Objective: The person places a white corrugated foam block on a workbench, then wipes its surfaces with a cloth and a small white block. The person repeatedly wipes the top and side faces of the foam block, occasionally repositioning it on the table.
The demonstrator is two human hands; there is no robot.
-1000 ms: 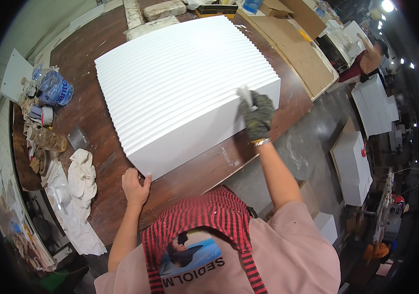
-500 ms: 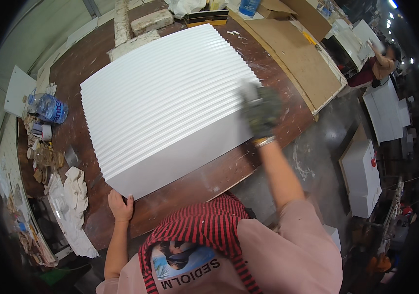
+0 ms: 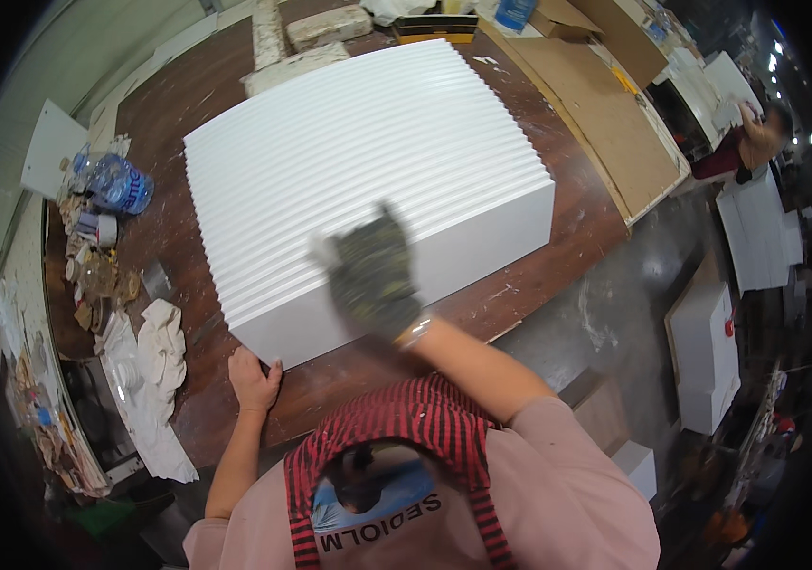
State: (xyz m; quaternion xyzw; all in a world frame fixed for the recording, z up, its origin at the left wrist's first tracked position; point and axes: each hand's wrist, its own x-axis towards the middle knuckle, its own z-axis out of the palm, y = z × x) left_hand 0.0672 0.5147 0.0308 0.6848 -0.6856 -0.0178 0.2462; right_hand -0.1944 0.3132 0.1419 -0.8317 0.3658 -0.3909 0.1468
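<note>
A large white box-shaped piece with a ribbed top (image 3: 358, 142) and a smooth near side lies on a dark brown table (image 3: 226, 399). My bare left hand (image 3: 254, 380) grips its near left corner, the thumb against the near side and the other fingers around the corner. Over the near edge of the ribs is my right hand (image 3: 368, 275), in a dark camouflage glove and smeared by motion. Its fingers are closed, and a small pale thing (image 3: 323, 253) shows at them, too blurred to name.
A plastic bottle (image 3: 121, 185), jars and white cloths (image 3: 161, 347) crowd the left side. Plaster-crusted blocks (image 3: 328, 28) and an open box (image 3: 434, 30) stand at the back. Cardboard (image 3: 605, 123) lies to the right. Another person (image 3: 757, 142) is far right, beyond several white pieces (image 3: 705, 351).
My right hand has swept left along the near edge of the ribbed piece, from its right end toward its left part. My left hand stays at the corner.
</note>
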